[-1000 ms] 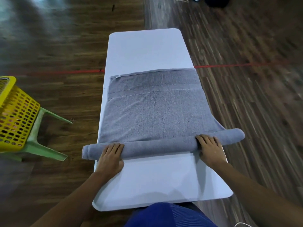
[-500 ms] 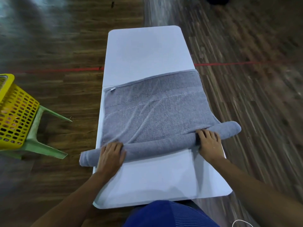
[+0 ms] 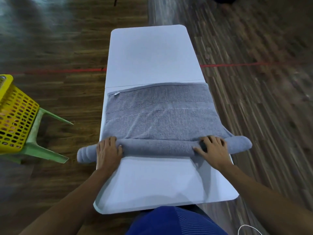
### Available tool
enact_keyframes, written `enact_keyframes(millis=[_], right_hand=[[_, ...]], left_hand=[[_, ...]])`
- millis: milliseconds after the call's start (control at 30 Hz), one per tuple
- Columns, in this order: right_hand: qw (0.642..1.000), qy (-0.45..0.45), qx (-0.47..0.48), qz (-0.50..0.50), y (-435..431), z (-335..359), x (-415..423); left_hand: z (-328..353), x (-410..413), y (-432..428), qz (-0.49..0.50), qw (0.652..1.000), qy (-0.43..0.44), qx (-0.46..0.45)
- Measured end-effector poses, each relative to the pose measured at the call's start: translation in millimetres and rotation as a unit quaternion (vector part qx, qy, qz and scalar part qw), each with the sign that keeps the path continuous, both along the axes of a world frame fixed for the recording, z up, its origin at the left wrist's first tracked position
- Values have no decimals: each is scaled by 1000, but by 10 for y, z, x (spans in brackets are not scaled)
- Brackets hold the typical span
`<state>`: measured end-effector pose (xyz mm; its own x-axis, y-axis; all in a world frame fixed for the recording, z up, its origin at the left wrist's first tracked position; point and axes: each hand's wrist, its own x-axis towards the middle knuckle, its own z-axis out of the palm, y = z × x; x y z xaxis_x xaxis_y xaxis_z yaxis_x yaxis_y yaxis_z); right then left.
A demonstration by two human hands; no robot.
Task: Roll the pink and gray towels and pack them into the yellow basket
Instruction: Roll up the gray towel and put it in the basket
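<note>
Well off to the left, the yellow perforated plastic basket (image 3: 15, 114) sits on a pale green plastic chair (image 3: 39, 146), apart from the long white folding table (image 3: 152, 53) (something pinkish shows through its holes, but I cannot tell what). On the table, the left hand (image 3: 108, 151) lies over the rolled part of the gray terry towel (image 3: 160, 119). Its fingers curve over the top and its thumb is on the near side, so its grip wraps the roll.

The roll's long axis runs across the table, and both ends overhang the edges. The flat, unrolled stretch lies straight ahead of both hands, away from the person. Near the right end, the right hand (image 3: 212, 150) has a like grip, fingers spread and bent over the cloth.

Both hands are equally near, so the next push should go forward, evenly. Only the towel's own flat cloth lies ahead of the roll. Further right, a thin red line (image 3: 237, 65) crosses the dark wooden floor (image 3: 262, 124).
</note>
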<state>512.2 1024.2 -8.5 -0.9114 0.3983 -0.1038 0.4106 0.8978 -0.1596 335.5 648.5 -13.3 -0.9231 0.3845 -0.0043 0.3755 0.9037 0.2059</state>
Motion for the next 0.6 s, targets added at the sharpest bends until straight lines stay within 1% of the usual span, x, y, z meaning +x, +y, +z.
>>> enact_keyframes(millis=[67,133,267,367,400,433,500,567,600], right_hand=[[999,-9,12,34,1,-48,110],[998,-37,8,41,4,-70,158],[994,-105,-12,37,15,81,-47],[990,-137,-31,24,69,159,-174],[991,-128,-30,10,76,160,-187],[995,-102,-20,-4,86,136,-178],[999,-31,17,-18,98,84,-139],[1000,11,21,-2,97,41,-91],[1000,0,10,18,93,19,-54]], left_hand=[[-60,28,-34,-50,999,-7,-16],[-95,61,-95,-98,994,-23,-49],[-37,86,-157,-112,990,-15,-83],[15,39,-142,-102,991,-34,-74],[35,11,-151,-83,993,-42,-67],[34,-13,-160,-63,996,-31,-53],[4,-9,-146,-50,998,25,-5],[-41,51,-98,-90,994,56,34],[-78,85,-82,-131,990,45,28]])
